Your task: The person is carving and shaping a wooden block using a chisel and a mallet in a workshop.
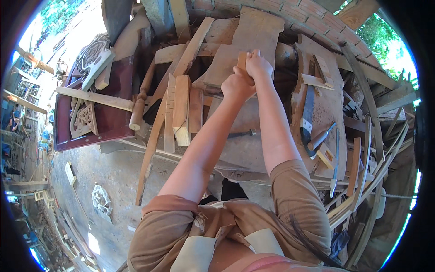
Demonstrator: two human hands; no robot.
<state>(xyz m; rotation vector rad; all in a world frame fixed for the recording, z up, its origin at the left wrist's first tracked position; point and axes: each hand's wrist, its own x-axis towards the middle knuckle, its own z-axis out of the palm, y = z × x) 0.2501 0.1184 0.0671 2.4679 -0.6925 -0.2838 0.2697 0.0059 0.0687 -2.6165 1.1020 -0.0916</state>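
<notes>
Both my arms reach forward over a cluttered wooden workbench [247,156]. A small light-brown wooden block [242,60] is gripped between my two hands. My left hand [238,85] is closed around its near end, while my right hand [260,66] closes on it from the right side, partly over it. Under and beyond my hands lie broad wooden boards [258,29]. Most of the block is hidden by my fingers, so its full shape cannot be told. Below my hands, between my forearms, rests a dark metal tool [242,133].
To the right lie a handsaw [307,113], a wooden try square [319,81] and a long thin tool [335,161]. Wood strips [183,106] stick out at the bench's left. Carved pieces [86,115] rest on a dark red panel [120,86]. A brick wall [312,18] stands behind.
</notes>
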